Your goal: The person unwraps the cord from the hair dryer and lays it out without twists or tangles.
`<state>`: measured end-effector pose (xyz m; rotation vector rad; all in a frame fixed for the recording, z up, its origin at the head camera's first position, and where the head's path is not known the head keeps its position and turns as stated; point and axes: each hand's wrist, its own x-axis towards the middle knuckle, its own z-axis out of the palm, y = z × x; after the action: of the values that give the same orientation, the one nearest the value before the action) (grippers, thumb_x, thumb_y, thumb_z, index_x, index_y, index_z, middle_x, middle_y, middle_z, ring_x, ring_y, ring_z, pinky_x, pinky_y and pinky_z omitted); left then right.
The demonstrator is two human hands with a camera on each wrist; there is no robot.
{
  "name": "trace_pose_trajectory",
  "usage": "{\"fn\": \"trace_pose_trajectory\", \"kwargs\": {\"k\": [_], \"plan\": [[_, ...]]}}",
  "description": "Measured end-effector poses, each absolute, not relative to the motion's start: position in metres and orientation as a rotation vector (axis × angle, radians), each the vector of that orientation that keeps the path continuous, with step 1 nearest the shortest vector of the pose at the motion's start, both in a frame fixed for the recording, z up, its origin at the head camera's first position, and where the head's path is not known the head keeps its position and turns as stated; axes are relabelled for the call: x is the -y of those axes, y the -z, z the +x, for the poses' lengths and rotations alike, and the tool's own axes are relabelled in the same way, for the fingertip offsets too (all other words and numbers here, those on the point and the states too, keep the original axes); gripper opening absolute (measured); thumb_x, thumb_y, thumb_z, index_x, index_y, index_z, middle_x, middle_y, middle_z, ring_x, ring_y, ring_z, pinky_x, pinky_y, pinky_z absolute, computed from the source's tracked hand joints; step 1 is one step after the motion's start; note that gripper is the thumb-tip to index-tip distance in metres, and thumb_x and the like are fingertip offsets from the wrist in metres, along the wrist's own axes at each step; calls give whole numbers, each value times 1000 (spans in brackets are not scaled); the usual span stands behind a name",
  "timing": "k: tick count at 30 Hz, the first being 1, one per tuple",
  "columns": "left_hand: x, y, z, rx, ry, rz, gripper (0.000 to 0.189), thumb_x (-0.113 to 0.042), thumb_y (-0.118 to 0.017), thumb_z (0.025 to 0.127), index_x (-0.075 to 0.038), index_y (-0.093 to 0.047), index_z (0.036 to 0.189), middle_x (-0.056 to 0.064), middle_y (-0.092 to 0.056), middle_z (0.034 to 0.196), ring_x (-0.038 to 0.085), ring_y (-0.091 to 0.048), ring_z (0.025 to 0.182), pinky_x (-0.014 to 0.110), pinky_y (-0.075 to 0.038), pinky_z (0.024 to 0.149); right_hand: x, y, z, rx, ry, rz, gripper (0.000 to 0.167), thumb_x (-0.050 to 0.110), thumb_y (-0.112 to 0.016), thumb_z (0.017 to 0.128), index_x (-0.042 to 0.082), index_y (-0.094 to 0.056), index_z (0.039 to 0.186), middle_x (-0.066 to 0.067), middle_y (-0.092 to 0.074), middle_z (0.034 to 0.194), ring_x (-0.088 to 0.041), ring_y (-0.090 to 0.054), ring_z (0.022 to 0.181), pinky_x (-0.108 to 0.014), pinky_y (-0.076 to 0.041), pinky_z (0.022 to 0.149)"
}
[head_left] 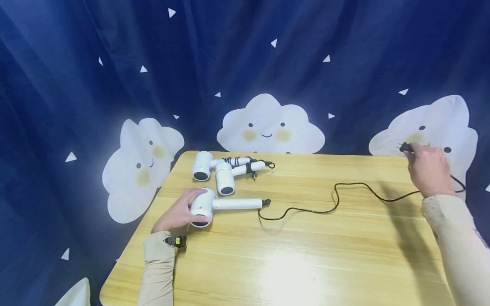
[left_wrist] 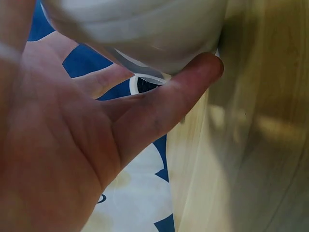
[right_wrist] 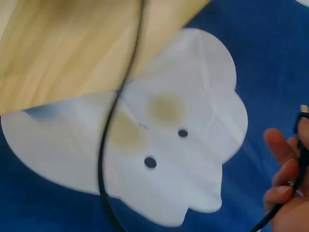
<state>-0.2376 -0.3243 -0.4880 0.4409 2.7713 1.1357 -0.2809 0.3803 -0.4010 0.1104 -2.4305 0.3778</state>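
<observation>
White plastic makes up the hair dryer [head_left: 222, 204] that lies on the wooden table [head_left: 344, 255], near its left side; the left hand [head_left: 180, 214] grips the dryer's head, thumb and fingers set wide around it, the thumb at the near end beside the dark round opening and the fingers over the far end (the left wrist view shows the thumb against the curved casing); the dryer's handle points right, and a thin black cord [head_left: 360, 183] leaves its end and winds across the tabletop toward the right; the right hand [head_left: 430, 170], raised near the table's right far corner, pinches the black plug [head_left: 406, 147] between thumb and fingers set close together, its prongs pointing left; behind the gripped dryer lie a middle dryer [head_left: 225, 179] and a back dryer [head_left: 202, 166], both white, dark cords bundled about their handles; a blue curtain [head_left: 229, 42] with smiling clouds hangs beyond.
</observation>
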Motion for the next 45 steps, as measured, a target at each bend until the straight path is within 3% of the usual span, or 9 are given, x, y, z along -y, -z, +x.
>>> {"fn": "trace_pose_trajectory", "kwargs": {"k": [8,14,21,30,37,42,45], "plan": [[319,488,-244,-2764,-1132,492,98,-49,-94,68,-28,-47,152,8,-40,160,37,-45,142,60,-38,114,-370,427,-310,2487,-386,114,17,4,-61,100,-12,-60,105,-42,-62,89,-65,-53,81,-69,-40,69],[325,491,-241,-2771,-1141,518,99,-45,-95,69,-24,-46,153,11,-40,160,39,-44,143,63,-38,114,-367,451,-328,2694,-552,60,17,-3,-47,98,-17,-52,105,-47,-60,95,-67,-57,86,-71,-44,75],[328,498,-231,-2747,-1173,497,102,-43,-96,68,-21,-45,154,16,-33,163,47,-42,144,67,-39,113,-370,484,-337,2965,-538,-29,24,13,-44,108,-10,-46,116,-45,-61,101,-65,-59,92,-69,-44,74],[329,501,-225,-2769,-1137,458,107,-49,-95,67,-26,-41,157,20,-28,167,53,-41,144,72,-37,111,-363,512,-349,2927,-504,-21,26,20,-62,96,-2,-71,106,-34,-71,108,-61,-62,93,-66,-44,71],[330,504,-222,-2767,-1150,493,109,-49,-95,67,-25,-40,158,15,-32,165,47,-39,147,72,-33,114,-354,524,-359,2940,-674,6,24,5,-57,99,-16,-67,104,-41,-63,108,-58,-60,101,-67,-49,87],[329,506,-220,-2764,-1156,494,110,-47,-96,67,-22,-39,159,16,-32,165,48,-38,147,73,-31,114,-342,527,-368,3014,-694,69,22,1,-51,99,-18,-61,103,-41,-57,108,-57,-57,104,-66,-48,90],[327,506,-222,-2768,-1144,499,111,-46,-95,67,-22,-38,159,17,-31,165,49,-36,148,74,-31,114,-329,517,-369,3020,-667,151,32,1,-50,98,-22,-58,118,-47,-53,123,-62,-50,119,-69,-42,103]]}}
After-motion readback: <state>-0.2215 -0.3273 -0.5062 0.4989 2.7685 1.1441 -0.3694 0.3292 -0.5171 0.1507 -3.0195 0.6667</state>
